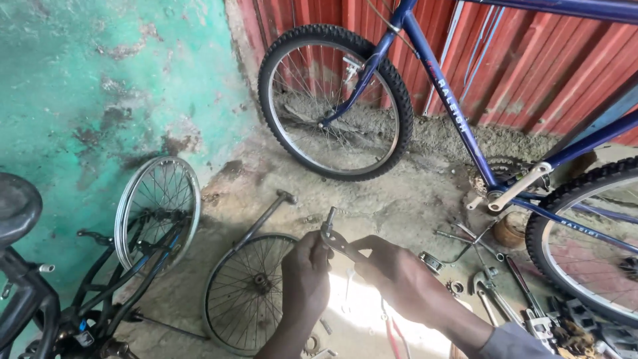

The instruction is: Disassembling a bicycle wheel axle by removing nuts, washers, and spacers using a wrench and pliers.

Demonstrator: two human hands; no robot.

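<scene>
Both hands [352, 269] gripping a small metal part [330, 234], bare wheel [247, 292] below, tools [495, 282] right, blue bicycle [458, 119] behind

You hold a small grey metal bicycle part [334, 238] between both hands, in front of you and above the concrete floor. It consists of a short threaded bolt standing nearly upright, tilted slightly right, rising from a flat curved metal arm that runs down and to the right. Your left hand [306, 269] grips the part at its left end just under the bolt, and your right hand [392, 269] pinches the arm's lower right end; finer detail is too small to tell.
</scene>
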